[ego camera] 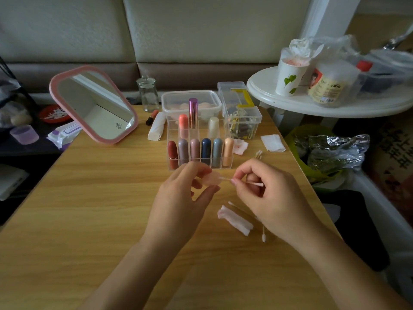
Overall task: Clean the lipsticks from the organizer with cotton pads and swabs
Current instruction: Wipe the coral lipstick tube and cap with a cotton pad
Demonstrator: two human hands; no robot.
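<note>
A clear acrylic organizer [231,162] stands mid-table with several capsule-shaped lipsticks [205,151] upright in its slots, plus a tall purple metallic tube [193,113]. Just in front of it, my left hand [183,198] pinches a small pale pink lipstick piece [212,178]. My right hand [268,195] holds a cotton swab [254,183] whose far tip touches that pink piece. A folded, pink-stained cotton pad [235,220] and loose swabs [263,236] lie below my right hand.
A pink-framed mirror [93,104] leans at the left. Behind the organizer are a glass jar [148,95], a clear lidded box [192,101], a clip box [242,121] and a loose lipstick [152,117]. Used pads [272,143] lie right; a white round table [312,104] holds a paper cup.
</note>
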